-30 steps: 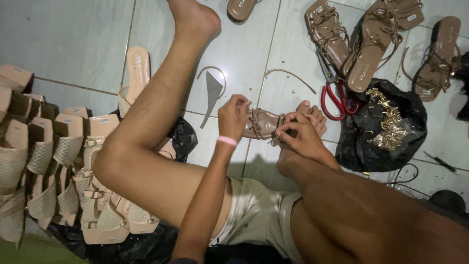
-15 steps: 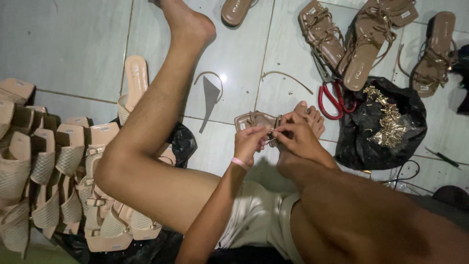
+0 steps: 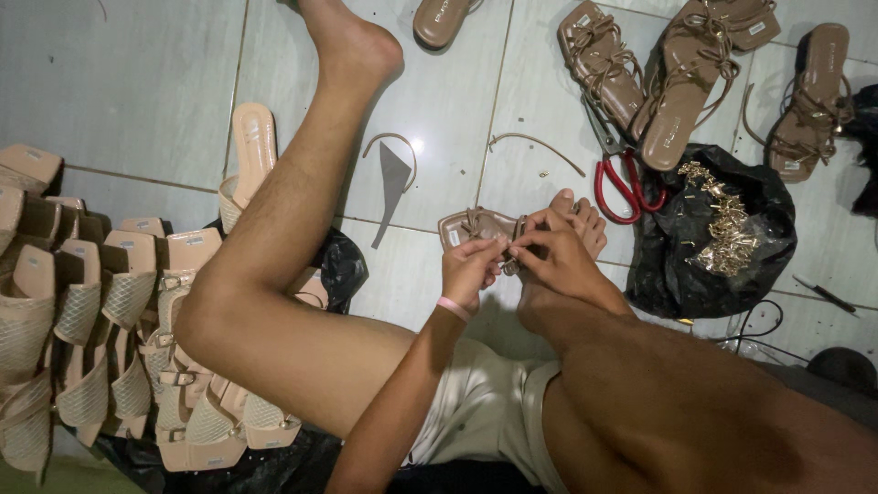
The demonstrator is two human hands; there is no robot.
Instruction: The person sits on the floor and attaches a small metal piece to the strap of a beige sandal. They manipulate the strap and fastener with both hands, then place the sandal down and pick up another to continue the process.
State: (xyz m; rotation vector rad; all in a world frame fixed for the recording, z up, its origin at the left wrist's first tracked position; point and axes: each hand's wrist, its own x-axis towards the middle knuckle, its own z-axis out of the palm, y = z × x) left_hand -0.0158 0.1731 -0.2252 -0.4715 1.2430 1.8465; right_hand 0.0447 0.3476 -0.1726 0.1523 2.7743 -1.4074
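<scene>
Both my hands on a tan sandal point(image 3: 471, 226)
Left hand point(image 3: 471, 268) and right hand point(image 3: 560, 261) both pinch its straps, grip closed, above the tiled floor point(image 3: 137, 82), red pliers point(image 3: 622, 183) nearby.

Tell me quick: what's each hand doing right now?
Left hand: closed, pinching the flat tan strappy sandal.
Right hand: closed, fingers pinching the same sandal's straps.

Bare tile point(image 3: 137, 82) lies open upper left; red-handled scissors point(image 3: 622, 183) and black bag point(image 3: 722, 247) crowd the right.

Dim, warm light, one glare spot on the floor tiles point(image 3: 418, 146), deep shadow at the lower edge, focus sharp.
</scene>
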